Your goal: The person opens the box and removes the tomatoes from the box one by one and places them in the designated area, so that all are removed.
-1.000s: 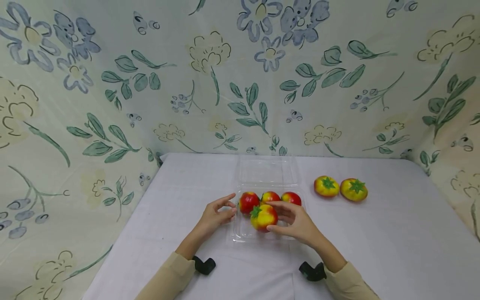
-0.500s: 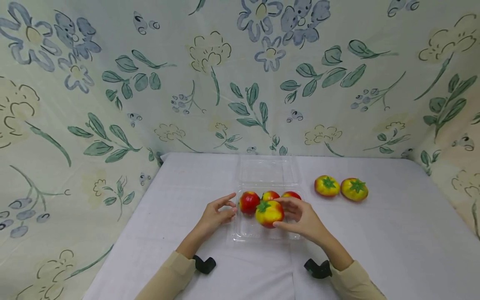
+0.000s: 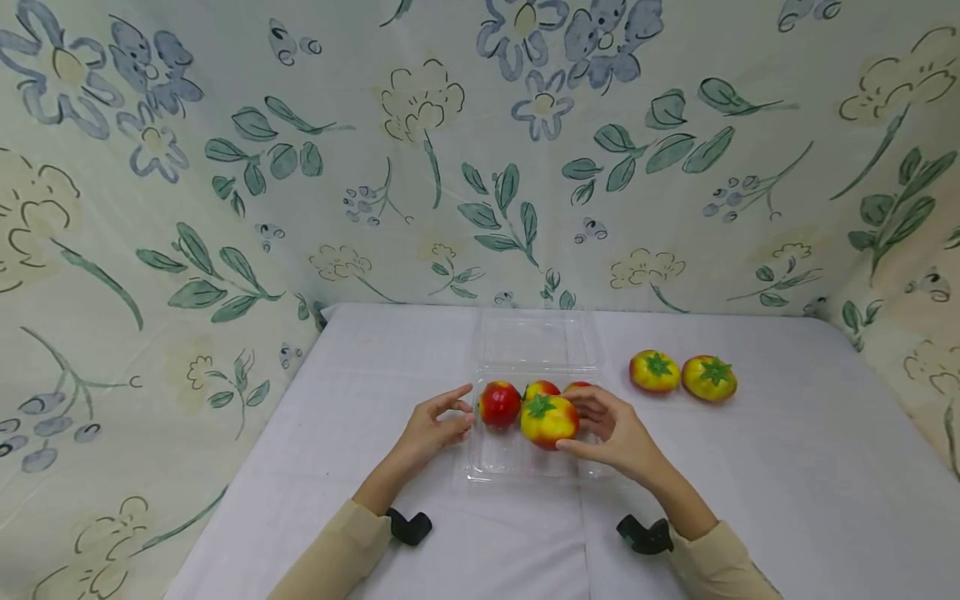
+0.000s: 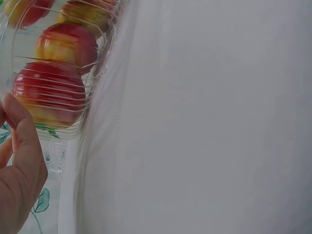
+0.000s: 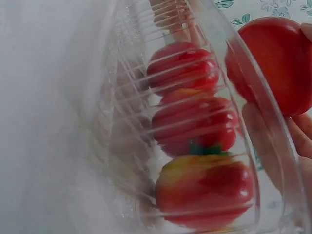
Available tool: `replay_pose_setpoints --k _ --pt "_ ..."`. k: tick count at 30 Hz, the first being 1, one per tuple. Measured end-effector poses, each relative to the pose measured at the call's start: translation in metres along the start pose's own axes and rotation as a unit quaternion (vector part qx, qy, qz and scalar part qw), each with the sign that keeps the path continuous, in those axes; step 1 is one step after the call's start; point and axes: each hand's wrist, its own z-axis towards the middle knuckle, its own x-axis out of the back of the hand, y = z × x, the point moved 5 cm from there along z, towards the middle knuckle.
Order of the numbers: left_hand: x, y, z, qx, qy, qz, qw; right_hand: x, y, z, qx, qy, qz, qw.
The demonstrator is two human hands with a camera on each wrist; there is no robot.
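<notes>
Container [image 3: 525, 477] on table [image 3: 787, 483], lid [image 3: 532, 342] behind. Three fruits [image 3: 499, 405] inside, rear row. Held fruit [image 3: 550, 422] before them, between left hand [image 3: 433, 429] and right hand [image 3: 621, 435]. Two loose fruits [image 3: 655, 372] on table, right of container, side by side.

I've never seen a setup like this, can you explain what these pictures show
No machine here: a person works bare-handed. The wide picture is taken from the head, looking forward and down; the close-ups come from the left and right wrists. On a white cloth sits an open clear plastic container with three persimmon-like fruits inside and two more fruits to its right. The right hand grips another fruit above the container; the left hand is at its left edge, though contact is hard to tell.
</notes>
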Motion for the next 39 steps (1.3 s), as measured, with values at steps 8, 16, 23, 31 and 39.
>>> replay_pose_setpoints --k 8,16,23,31,39 --pt "0.0 -0.001 0.0 0.003 0.0 -0.001 1.0 0.005 -0.001 -0.003 0.004 -0.003 0.002 1.0" --pt "0.0 0.001 -0.001 0.0 -0.003 -0.008 1.0 0.011 0.0 -0.007 -0.005 0.001 -0.013 0.9999" --pt "0.0 0.0 0.0 0.002 -0.004 -0.008 1.0 0.018 0.003 -0.011 -0.02 0.015 -0.036 0.999" --pt "0.0 0.0 0.0 -0.001 -0.003 0.004 1.0 0.028 0.005 -0.014 -0.025 0.033 -0.051 0.9978" --pt "0.0 0.0 -0.001 0.001 -0.001 0.012 0.9999 0.04 0.005 -0.018 -0.013 0.057 -0.066 0.9961"
